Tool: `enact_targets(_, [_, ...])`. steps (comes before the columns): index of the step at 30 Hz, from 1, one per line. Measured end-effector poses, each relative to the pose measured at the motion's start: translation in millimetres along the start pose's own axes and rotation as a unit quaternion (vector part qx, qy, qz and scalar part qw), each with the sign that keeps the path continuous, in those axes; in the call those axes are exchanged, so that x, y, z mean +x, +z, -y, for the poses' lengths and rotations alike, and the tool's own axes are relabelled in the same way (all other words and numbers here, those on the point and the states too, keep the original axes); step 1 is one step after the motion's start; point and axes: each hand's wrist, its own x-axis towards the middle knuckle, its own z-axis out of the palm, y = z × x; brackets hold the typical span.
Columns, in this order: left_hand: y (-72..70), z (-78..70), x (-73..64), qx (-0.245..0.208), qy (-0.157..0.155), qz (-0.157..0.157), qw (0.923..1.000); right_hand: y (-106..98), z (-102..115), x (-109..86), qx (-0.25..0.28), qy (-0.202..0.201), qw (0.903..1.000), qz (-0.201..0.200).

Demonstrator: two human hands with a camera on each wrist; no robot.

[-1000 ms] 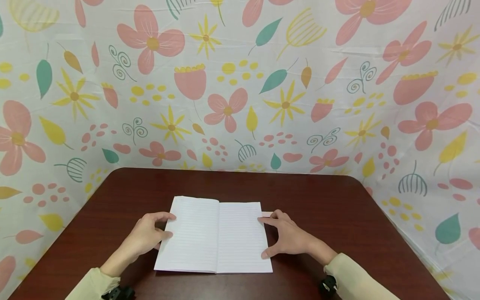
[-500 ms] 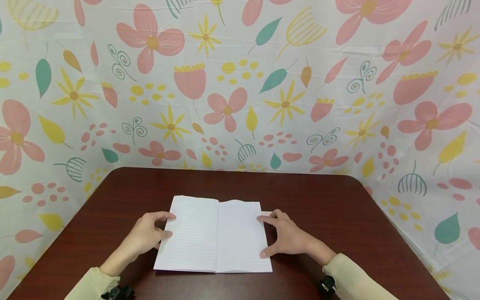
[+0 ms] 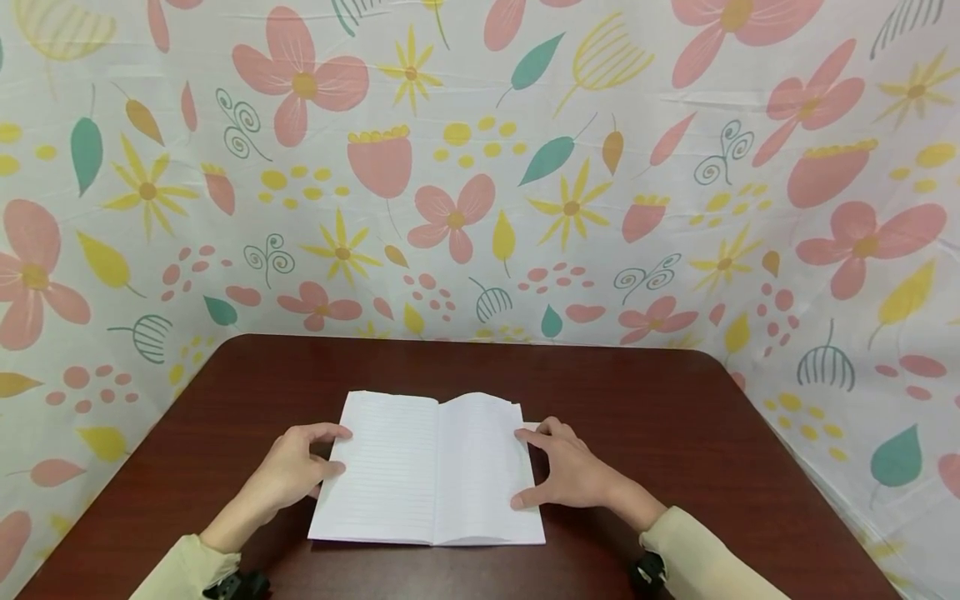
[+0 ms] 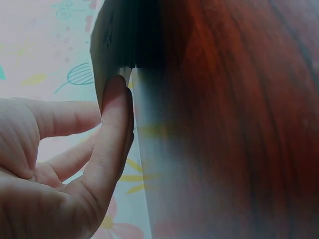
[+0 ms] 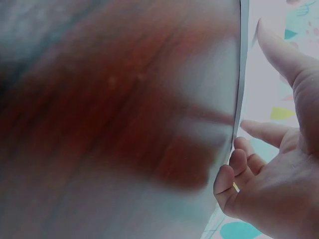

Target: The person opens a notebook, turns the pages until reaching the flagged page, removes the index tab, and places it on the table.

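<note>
A notebook (image 3: pixel 386 475) with faintly lined white pages lies spread on the brown table. My left hand (image 3: pixel 288 471) holds its left edge, index finger and thumb by the margin. In the left wrist view a fingertip (image 4: pixel 114 89) presses against the notebook's side (image 4: pixel 112 40). At the other edge my right hand (image 3: pixel 573 475) rests its index fingertip and thumb on the right page (image 3: pixel 476 467), which bulges upward between spine and fingers. The right wrist view shows that hand's remaining fingers (image 5: pixel 238 162) loosely bent beside the page edge (image 5: pixel 242 64).
A small white strip (image 3: pixel 533 427) juts out past the notebook's right edge, partly behind the right hand. The dark brown table (image 3: pixel 622 392) has rounded far corners. Floral-printed cloth (image 3: pixel 450 125) hangs behind and around it. Black straps circle both wrists.
The right page, flat a second ago, has bowed upward along its top and bottom edges. My right thumb has slid slightly left across it. The left hand has stayed put.
</note>
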Motion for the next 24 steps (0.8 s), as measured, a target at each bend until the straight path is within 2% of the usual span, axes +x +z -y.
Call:
enact_targets(11, [-0.2, 1.7, 1.2, 0.001, 0.0, 0.0, 1.0, 0, 1, 7.0, 0.001, -0.011, 0.9999, 0.009])
enact_targets(17, [-0.3, 1.4, 0.7, 0.001, 0.003, 0.0, 1.0, -4, 3, 8.5, 0.026, -0.003, 0.9991, 0.034])
enact_targets(24, [-0.1, 0.7, 0.0, -0.006, 0.003, 0.0, 1.0, -5, 9, 10.9, 0.056, -0.01, 0.9977, 0.037])
